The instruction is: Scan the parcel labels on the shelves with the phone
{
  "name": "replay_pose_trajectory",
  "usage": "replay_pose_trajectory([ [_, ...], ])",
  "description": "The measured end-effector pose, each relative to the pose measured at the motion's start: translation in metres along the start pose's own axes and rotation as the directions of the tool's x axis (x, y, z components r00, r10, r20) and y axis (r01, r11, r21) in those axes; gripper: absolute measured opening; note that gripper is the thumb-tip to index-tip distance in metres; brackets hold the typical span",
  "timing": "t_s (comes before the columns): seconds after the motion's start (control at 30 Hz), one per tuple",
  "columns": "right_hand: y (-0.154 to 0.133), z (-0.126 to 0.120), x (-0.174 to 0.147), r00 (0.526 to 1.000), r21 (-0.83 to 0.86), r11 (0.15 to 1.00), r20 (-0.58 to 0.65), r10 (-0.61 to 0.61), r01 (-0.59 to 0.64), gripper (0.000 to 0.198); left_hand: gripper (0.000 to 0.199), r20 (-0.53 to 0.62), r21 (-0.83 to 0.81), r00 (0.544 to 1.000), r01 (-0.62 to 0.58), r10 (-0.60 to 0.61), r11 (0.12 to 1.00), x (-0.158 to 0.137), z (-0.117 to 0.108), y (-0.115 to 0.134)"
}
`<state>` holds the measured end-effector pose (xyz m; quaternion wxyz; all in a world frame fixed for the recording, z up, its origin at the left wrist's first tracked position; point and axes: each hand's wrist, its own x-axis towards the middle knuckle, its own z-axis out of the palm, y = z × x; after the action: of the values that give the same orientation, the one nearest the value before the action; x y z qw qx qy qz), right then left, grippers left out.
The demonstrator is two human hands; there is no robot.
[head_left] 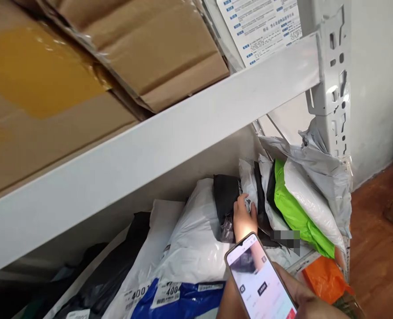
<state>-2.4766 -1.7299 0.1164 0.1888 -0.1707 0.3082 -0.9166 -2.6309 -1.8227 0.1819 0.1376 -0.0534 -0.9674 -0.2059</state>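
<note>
Across the whole view runs a white metal shelving rack [156,146], its beam slanting up to the right, and over it sit two brown cardboard boxes [60,144], one crossed by yellow tape. Down below, it's packed: a bulky white plastic parcel [192,239] fills the middle, a glossy lime-green plastic parcel [292,212] leans at the right end, and a shiny blue plastic parcel [189,301] lies in front. Behind the wrist stands a matte black plastic parcel [226,195], and right beside it, a narrow pale plastic parcel [247,175] in the upright row. Now the left hand [244,219] is right on that pale one, fingers against it, thumb a little apart; whether it's gripping, I can't tell. Nearer us, the right hand [305,301] has a firm hold on a dark-edged, lit-up smartphone [261,279], tilted over the left forearm. Smallest, a white paper label [168,294] shows on the blue parcel.
</note>
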Motion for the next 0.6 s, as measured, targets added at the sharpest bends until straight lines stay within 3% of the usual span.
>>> replay_pose_trajectory([
  [0.1, 0.000, -0.001, -0.007, 1.000, 0.025, 0.999, -0.011, 0.020, -0.020, 0.093, 0.044, 0.163, 0.132, 0.985, -0.072, 0.050, 0.989, 0.001, -0.020, -0.013],
  [0.2, -0.001, -0.005, -0.014, 0.999, 0.051, 0.999, -0.026, 0.022, -0.020, 0.092, 0.047, 0.283, 0.260, 0.959, -0.103, 0.027, 0.960, -0.008, -0.028, -0.024],
  [0.27, -0.003, -0.008, -0.018, 0.999, 0.044, 0.999, -0.040, 0.011, -0.009, 0.088, 0.040, 0.237, 0.349, 0.971, -0.120, 0.036, 0.929, -0.013, -0.025, -0.018],
  [0.33, -0.004, -0.010, -0.022, 0.999, 0.047, 0.999, -0.035, 0.014, -0.013, 0.089, 0.032, 0.162, 0.420, 0.979, -0.181, 0.122, 0.890, -0.013, -0.016, -0.002],
  [0.43, -0.006, -0.012, -0.028, 0.998, 0.111, 0.993, 0.055, 0.020, -0.026, 0.104, 0.031, 0.237, 0.321, 0.954, -0.256, 0.184, 0.912, -0.004, 0.001, 0.025],
  [0.6, -0.001, -0.018, -0.033, 0.990, 0.204, 0.978, 0.142, 0.019, -0.048, 0.119, 0.034, 0.302, 0.125, 0.953, -0.071, 0.030, 0.990, 0.007, 0.016, 0.033],
])
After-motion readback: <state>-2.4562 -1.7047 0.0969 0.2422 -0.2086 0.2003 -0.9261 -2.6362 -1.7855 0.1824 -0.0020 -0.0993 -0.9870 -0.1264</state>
